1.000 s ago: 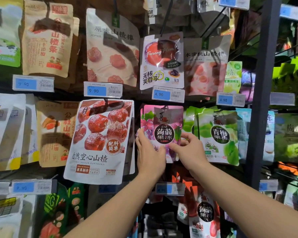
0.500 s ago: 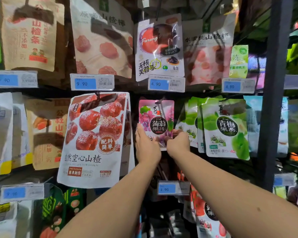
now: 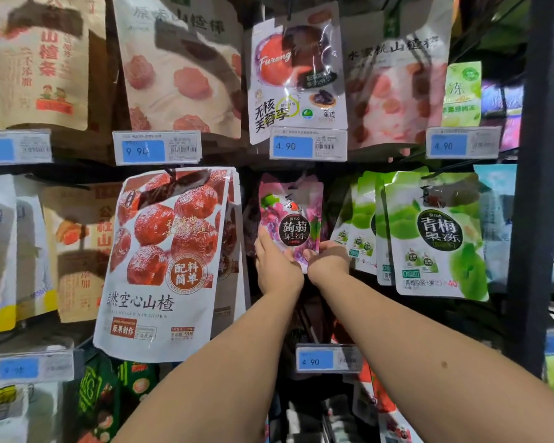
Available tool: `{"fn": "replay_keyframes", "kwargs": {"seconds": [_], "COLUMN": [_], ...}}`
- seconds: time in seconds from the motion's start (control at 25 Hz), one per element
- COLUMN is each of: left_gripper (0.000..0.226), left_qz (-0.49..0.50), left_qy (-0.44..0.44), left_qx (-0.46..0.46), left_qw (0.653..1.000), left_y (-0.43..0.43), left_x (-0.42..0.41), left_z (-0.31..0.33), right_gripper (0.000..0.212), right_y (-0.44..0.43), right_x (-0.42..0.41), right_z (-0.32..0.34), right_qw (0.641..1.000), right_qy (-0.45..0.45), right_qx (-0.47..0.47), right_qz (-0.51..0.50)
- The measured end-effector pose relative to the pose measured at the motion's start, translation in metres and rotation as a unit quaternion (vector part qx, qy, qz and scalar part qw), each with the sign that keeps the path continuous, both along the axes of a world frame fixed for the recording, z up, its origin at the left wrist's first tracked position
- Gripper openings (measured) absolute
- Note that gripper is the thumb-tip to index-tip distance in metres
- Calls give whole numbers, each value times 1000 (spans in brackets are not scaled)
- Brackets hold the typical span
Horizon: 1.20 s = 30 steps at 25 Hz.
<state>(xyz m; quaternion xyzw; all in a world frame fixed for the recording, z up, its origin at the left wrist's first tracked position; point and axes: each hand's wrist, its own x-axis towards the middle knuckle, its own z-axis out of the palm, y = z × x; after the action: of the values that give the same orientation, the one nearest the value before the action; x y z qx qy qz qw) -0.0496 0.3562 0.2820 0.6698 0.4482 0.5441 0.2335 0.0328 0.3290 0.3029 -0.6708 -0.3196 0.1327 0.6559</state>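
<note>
Between both hands, pink jelly pouch, upright: left hand grips its lower left edge, right hand pinches bottom right corner. Green pouches just right of right hand, hawthorn bag just left of left hand.

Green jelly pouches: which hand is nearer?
Right. The right hand holds the pink pouch's lower right corner, beside the green jelly pouches; the left hand holds its lower left edge, farther away.
</note>
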Motion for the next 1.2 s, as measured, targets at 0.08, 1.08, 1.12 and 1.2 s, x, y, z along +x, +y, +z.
{"fn": "replay_keyframes", "kwargs": {"seconds": [0.08,1.08,1.12,1.2], "left_gripper": [81,92,93,94], "left_qz": [-11,24,22,19], "left_qy": [-10,-48,-53,-64], "left_qx": [2,-138,-146,-162], "left_qw": [1000,989,988,985], "left_y": [-2,-13,-11,-5], "left_x": [-1,4,6,8], "left_z": [-1,12,15,21], "right_gripper": [19,33,32,33], "right_y": [-4,-8,-4,0], "right_x": [-2,1,2,1], "right_z": [3,-19,-15,-10], "right_qw": [1000,998,998,998], "right_qy": [-14,42,50,65], "right_qx": [-5,29,19,8], "right_qz": [10,21,18,14]}}
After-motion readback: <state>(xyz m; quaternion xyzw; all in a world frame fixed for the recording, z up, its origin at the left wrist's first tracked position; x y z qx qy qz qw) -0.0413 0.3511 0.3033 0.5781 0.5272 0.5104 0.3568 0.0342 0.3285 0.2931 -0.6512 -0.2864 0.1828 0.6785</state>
